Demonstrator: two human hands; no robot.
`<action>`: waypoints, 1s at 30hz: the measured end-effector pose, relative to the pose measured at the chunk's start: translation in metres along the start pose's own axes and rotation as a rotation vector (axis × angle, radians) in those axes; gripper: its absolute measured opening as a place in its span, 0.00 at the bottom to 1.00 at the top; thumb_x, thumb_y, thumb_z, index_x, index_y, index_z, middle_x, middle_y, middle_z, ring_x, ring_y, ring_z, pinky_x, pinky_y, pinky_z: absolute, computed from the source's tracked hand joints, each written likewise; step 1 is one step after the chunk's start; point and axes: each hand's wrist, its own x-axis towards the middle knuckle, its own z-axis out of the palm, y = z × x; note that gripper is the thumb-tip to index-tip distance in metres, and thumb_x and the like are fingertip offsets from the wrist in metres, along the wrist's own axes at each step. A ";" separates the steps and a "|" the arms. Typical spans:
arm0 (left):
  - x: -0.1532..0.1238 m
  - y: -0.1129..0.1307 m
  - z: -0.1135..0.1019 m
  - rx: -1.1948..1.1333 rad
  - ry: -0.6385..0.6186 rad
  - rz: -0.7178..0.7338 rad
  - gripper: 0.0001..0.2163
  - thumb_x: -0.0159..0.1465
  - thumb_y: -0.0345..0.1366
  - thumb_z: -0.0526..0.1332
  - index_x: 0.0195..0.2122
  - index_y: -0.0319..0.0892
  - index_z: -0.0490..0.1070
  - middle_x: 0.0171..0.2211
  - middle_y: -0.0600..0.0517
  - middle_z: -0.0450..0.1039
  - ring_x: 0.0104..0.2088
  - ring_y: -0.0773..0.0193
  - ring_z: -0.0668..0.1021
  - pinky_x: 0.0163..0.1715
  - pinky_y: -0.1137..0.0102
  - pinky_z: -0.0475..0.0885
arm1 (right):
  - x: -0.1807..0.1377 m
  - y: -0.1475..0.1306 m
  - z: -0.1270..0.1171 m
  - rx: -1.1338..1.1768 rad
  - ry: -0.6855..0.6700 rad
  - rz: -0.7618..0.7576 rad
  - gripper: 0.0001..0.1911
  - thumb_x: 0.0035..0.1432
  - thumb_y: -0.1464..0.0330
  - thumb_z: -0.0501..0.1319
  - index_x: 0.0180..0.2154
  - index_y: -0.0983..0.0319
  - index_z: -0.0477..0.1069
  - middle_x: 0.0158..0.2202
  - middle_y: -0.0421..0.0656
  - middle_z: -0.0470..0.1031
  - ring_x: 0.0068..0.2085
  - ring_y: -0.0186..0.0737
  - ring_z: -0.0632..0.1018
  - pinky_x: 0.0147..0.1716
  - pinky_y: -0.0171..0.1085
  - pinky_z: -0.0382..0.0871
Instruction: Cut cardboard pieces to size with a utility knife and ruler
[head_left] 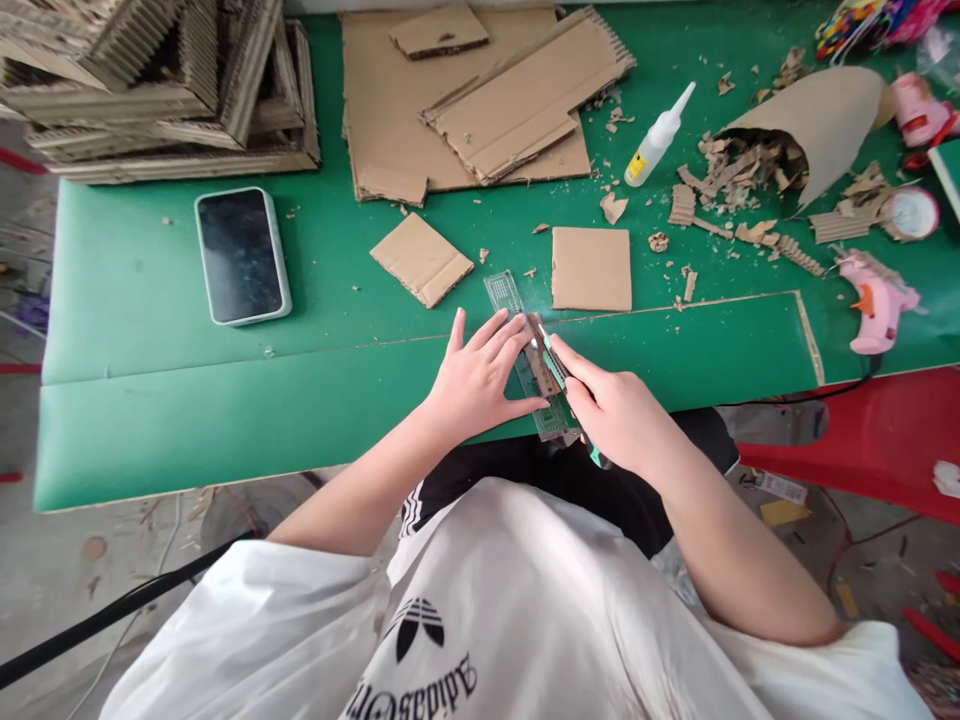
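My left hand (480, 380) lies flat with fingers spread on a clear plastic ruler (504, 292), pressing it onto the green table (187, 400) near the front edge. A narrow strip of cardboard (538, 362) lies beside the ruler under my fingers. My right hand (615, 415) is closed round a teal utility knife (556, 368), its blade against the ruler's right edge over the strip.
A phone (241, 255) lies at left. Two cardboard squares (421, 258) (592, 268) sit beyond the ruler, large cardboard sheets (465, 100) farther back, stacked corrugated frames (165, 80) at back left. A glue bottle (658, 138), scraps, a cardboard cone (817, 120) and pink glue gun (874, 300) are at right.
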 end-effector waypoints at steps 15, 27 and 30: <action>0.001 0.000 -0.002 0.010 -0.011 0.018 0.34 0.59 0.59 0.55 0.58 0.39 0.60 0.60 0.41 0.61 0.62 0.45 0.61 0.61 0.40 0.42 | -0.017 -0.002 0.013 -0.123 -0.010 0.007 0.29 0.60 0.70 0.45 0.64 0.61 0.52 0.21 0.40 0.74 0.21 0.37 0.72 0.23 0.33 0.61; 0.002 0.002 -0.003 0.010 -0.005 0.009 0.34 0.57 0.56 0.59 0.58 0.38 0.61 0.60 0.41 0.62 0.61 0.44 0.63 0.61 0.40 0.41 | -0.037 0.004 0.024 -0.103 -0.013 0.008 0.30 0.60 0.70 0.46 0.64 0.63 0.51 0.20 0.40 0.73 0.19 0.37 0.70 0.22 0.33 0.60; 0.002 0.002 -0.002 0.008 -0.004 0.007 0.34 0.57 0.57 0.59 0.58 0.38 0.61 0.60 0.41 0.62 0.61 0.43 0.63 0.61 0.39 0.40 | -0.040 0.004 0.026 -0.157 -0.026 0.014 0.30 0.60 0.71 0.45 0.65 0.63 0.49 0.22 0.41 0.74 0.20 0.37 0.71 0.22 0.34 0.59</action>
